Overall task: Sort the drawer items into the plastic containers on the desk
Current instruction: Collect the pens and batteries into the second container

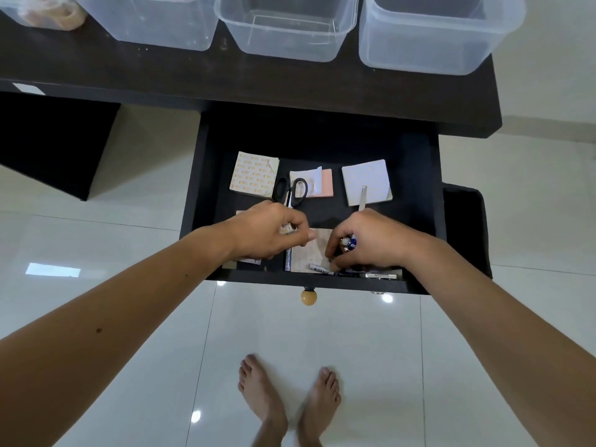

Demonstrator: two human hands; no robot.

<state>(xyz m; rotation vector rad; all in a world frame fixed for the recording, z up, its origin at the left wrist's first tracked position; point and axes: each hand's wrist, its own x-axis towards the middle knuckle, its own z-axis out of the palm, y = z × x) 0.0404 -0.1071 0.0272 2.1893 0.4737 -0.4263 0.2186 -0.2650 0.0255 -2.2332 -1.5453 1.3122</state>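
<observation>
Right fingers: your right hand is curled around a small bundle of batteries, with its fingertips also down on something at the drawer's lower edge; exactly what they touch is hidden.
Left fingers: your left hand is curled over a small pale item, too covered to name.
Under your hands: a printed sticky-note pad lies between them, with a marker along the near wall of the drawer.
Further up the frame: scissors overlap a pink-and-white pad; a patterned pad sits upper left, a white pad with a metal blade upper right.
Containers: three clear plastic containers stand along the top on the desk; the far-left tub holds tape rolls.
Risk: you are adding to an already full right grip, so a battery may slip out and roll into the drawer's dark corner.
Risk: lifting both hands together, your left wrist may catch the scissor handles.
</observation>
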